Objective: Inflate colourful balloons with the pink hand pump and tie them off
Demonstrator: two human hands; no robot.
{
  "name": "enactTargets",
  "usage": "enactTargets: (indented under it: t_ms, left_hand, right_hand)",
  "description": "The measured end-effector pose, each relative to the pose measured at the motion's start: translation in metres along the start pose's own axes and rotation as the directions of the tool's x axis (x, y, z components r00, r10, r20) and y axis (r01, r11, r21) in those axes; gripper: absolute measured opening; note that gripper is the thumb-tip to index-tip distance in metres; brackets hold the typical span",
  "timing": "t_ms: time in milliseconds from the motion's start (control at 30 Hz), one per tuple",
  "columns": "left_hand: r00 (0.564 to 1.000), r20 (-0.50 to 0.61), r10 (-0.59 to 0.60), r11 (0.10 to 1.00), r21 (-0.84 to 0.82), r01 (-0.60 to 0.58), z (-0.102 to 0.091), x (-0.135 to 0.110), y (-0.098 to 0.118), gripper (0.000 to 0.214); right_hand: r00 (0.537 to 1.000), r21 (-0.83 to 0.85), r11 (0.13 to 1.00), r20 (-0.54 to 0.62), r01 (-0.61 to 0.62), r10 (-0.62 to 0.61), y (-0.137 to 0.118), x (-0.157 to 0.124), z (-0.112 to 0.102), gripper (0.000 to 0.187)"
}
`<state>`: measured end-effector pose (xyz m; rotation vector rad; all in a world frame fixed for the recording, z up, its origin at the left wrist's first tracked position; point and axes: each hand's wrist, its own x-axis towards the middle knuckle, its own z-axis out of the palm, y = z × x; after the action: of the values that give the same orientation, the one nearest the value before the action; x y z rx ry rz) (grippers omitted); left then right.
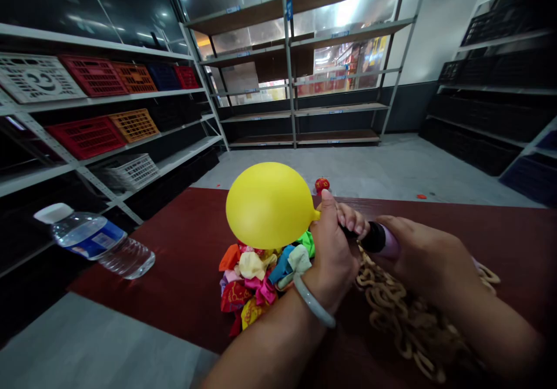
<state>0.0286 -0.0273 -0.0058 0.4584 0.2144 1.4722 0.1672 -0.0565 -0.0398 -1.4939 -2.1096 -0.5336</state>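
Observation:
A yellow balloon [270, 206], inflated and round, points away to the left from my left hand [334, 241]. That hand is closed, with thumb and fingers pinching the balloon's neck at the front end of a hand pump [375, 238]. The pump has a black end and a pale pink-purple body. Wrapped round its rear part is my right hand [420, 249], also closed. Below the balloon lies a heap of limp, colourful balloons [256, 270], partly hidden by my left forearm. Under my right arm is a pile of tan, looped strips [391, 305].
A water bottle [98, 239] with a white cap stands at the left of the dark red table [174, 249]. A small red ball-like thing [322, 185] is beyond my hands. Shelves with plastic crates [93, 75] line the left; a metal rack [292, 87] stands behind.

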Motion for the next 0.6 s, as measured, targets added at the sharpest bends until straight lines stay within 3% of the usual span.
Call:
enactTargets:
  t_ms: [167,433,600]
  left_hand:
    - [0.999,-0.007,0.034,0.999,0.013,-0.034,0.000,0.009,0.024,0.055]
    - [0.972,-0.058,0.226,0.974,0.010,-0.226,-0.009,0.031,0.084,0.053]
    - [0.968,-0.067,0.244,0.969,0.049,-0.241,-0.010,0.033,0.082,0.055]
  right_hand:
    - [0.999,0.046,0.999,-0.034,0.015,-0.013,0.012,0.002,0.007,0.049]
    - [0.999,0.015,0.999,0.025,-0.039,0.039,0.042,0.005,-0.001,0.045]
    - [0.997,-0.029,0.997,0.047,-0.066,0.067,0.042,0.003,0.002,0.046]
